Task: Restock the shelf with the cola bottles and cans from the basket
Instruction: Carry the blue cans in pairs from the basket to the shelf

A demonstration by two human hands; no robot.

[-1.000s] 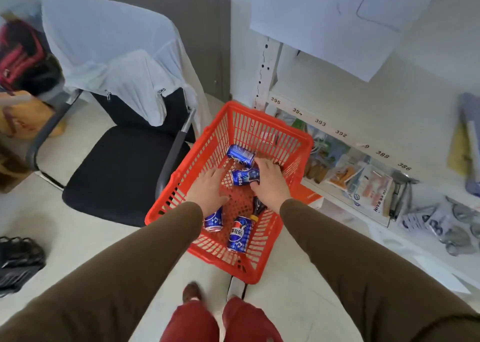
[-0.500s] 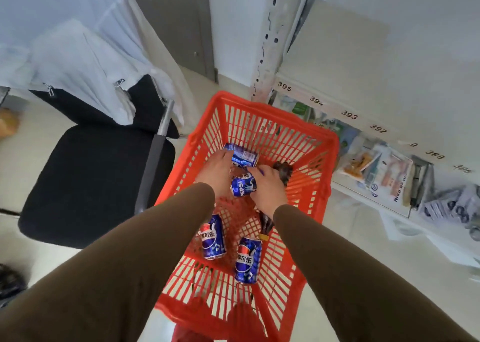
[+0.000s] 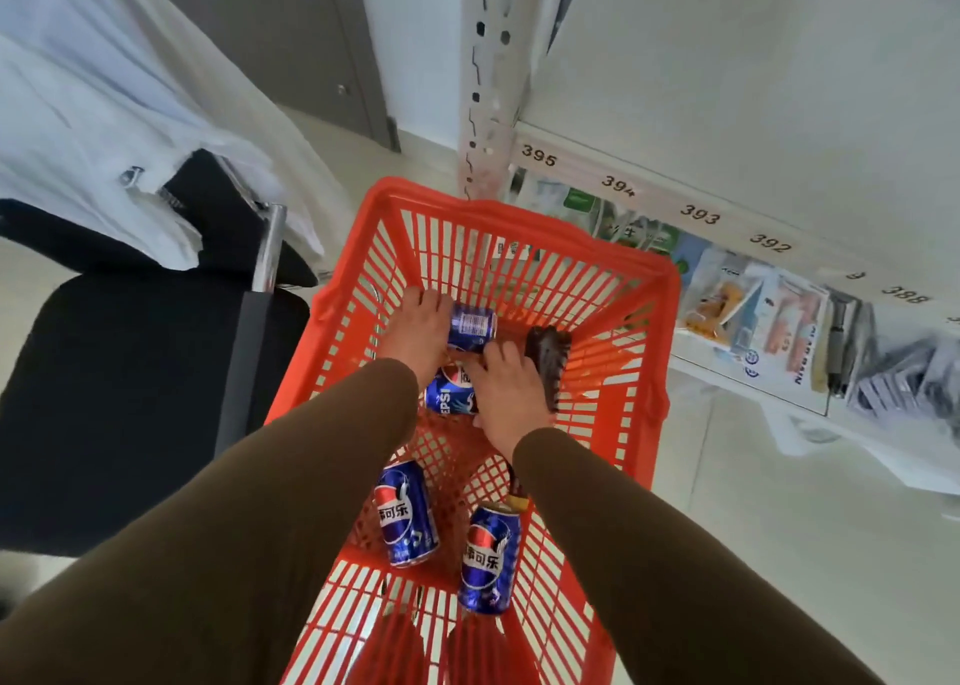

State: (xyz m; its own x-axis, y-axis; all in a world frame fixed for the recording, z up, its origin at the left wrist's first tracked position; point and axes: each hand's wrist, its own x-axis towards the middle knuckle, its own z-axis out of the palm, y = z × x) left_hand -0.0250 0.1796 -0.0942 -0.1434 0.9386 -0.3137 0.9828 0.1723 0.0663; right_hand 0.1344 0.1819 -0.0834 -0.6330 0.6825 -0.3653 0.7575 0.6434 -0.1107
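Observation:
A red plastic basket (image 3: 524, 219) stands on the floor in front of me, beside the white shelf (image 3: 698, 214). Both my hands are inside it. My left hand (image 3: 420, 332) wraps the far blue cola can (image 3: 471, 326). My right hand (image 3: 503, 390) closes on the middle Pepsi can (image 3: 448, 397). A dark cola bottle (image 3: 548, 359) lies under and to the right of that hand, its yellow cap near my wrist. Two more blue cans (image 3: 407, 513) (image 3: 488, 557) lie on the basket floor nearer to me.
A black chair (image 3: 130, 398) with a white garment (image 3: 104, 86) draped over its back stands left of the basket. The shelf edge carries number labels, and packets (image 3: 753, 320) fill the level below it. Papers lie on the floor at the right.
The view has dropped closer to the basket. My left hand has reached forward onto the far can. My right hand has stayed on the middle can.

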